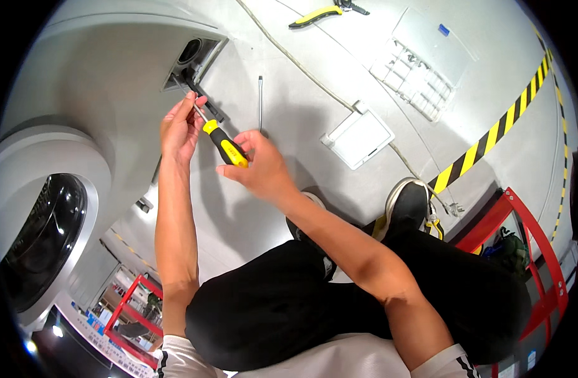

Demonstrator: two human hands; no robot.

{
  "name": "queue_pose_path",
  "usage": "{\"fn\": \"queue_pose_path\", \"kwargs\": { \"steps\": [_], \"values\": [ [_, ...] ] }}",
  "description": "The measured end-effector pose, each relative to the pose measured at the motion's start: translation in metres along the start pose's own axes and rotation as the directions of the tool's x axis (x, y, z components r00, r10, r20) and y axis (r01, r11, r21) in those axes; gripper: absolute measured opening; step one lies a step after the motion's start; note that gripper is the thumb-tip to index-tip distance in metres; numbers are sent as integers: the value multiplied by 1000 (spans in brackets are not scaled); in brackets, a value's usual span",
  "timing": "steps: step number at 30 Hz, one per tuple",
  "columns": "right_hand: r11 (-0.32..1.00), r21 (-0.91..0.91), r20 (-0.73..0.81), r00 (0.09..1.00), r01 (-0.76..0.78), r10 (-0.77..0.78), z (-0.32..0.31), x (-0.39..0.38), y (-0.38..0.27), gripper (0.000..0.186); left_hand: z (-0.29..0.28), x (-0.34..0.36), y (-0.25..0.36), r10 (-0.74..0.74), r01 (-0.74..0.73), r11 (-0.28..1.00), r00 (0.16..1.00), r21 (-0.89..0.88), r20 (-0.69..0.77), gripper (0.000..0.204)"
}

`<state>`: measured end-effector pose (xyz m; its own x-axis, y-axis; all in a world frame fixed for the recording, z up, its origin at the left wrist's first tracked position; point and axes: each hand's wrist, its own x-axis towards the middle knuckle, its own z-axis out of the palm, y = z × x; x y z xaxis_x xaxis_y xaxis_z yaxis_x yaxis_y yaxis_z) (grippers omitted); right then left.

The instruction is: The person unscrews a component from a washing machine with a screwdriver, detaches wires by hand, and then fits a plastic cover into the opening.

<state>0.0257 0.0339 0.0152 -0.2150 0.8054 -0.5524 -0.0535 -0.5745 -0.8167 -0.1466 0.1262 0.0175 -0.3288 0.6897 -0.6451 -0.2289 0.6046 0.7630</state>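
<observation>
Between the two hands, the screwdriver (228, 146) slants up and left toward the recess (204, 58) low in the machine (93, 75). The left hand (181, 128) pinches its shaft near the recess; whether the tip touches anything inside is hard to tell. The right hand (263, 165) grips the handle's rear end between thumb and fingers. Just beyond, a metal rod (260, 101) lies on the floor (301, 104), its near end behind the right hand.
</observation>
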Motion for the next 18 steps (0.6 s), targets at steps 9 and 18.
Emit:
{"fn": "queue_pose_path", "kwargs": {
  "steps": [9, 18],
  "values": [
    [728, 547, 368, 900, -412, 233, 3, -2, 9, 44, -1, -12, 8, -81, 68, 996, 972, 66, 223, 27],
    [978, 205, -94, 994, -27, 47, 19, -16, 2, 49, -6, -2, 1, -30, 27, 999, 993, 27, 117, 22]
  ]
}}
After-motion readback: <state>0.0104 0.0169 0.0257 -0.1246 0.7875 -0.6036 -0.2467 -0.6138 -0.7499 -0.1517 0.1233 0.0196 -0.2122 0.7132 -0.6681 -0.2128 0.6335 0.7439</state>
